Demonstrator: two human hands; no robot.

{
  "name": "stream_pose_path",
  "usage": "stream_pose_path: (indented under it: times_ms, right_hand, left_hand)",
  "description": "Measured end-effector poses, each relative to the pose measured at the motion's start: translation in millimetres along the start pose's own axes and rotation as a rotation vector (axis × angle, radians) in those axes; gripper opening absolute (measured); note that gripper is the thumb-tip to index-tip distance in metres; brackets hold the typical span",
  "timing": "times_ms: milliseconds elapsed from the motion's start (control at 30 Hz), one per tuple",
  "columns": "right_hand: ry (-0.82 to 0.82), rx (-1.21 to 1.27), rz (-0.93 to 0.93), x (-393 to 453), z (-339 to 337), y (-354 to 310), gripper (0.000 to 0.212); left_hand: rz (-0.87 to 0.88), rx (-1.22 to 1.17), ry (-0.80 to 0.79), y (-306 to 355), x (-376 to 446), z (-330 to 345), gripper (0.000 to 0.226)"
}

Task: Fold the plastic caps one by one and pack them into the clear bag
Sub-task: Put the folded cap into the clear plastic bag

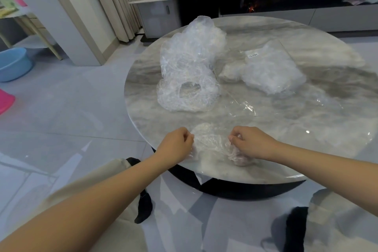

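Round marble table (286, 149) over grey tile floor | head view: left hand (176, 145) and right hand (251, 143) both pinch one plastic cap (212, 143) at near edge | loose cap pile (190, 67) mid-table | clear bag (270, 71), labelled, right of pile, apart

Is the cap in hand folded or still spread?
Partly gathered, not folded flat. Both hands, left and right, pinch opposite edges of the cap, which lies crumpled on the table.
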State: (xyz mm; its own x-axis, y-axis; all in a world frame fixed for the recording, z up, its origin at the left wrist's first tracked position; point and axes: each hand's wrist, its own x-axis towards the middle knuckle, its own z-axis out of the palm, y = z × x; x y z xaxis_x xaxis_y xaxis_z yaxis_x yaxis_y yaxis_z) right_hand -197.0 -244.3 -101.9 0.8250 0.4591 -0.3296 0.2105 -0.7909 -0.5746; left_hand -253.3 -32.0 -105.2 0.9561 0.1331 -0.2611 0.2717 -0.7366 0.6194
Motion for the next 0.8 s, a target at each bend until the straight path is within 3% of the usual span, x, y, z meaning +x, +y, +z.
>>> stream_pose_path:
  times_ms: [267, 533, 667, 800]
  right_hand:
    - [0.113, -0.14, 0.019, 8.5, 14.3, 1.8, 0.028]
    - [0.215, -0.557, -0.03, 12.5, 16.5, 2.2, 0.031]
    - [0.25, -0.539, -0.072, 13.2, 14.4, 1.5, 0.04]
    - [0.18, -0.405, -0.007, 10.3, 11.7, 1.8, 0.048]
  left_hand:
    - [0.133, 0.358, 0.112, -7.4, 17.6, 16.2, 0.022]
    - [0.164, 0.804, 0.161, -10.9, 30.1, 19.1, 0.025]
    - [0.251, 0.726, 0.249, -11.9, 32.8, 16.8, 0.033]
    - [0.311, 0.53, 0.228, -10.8, 35.6, 11.9, 0.039]
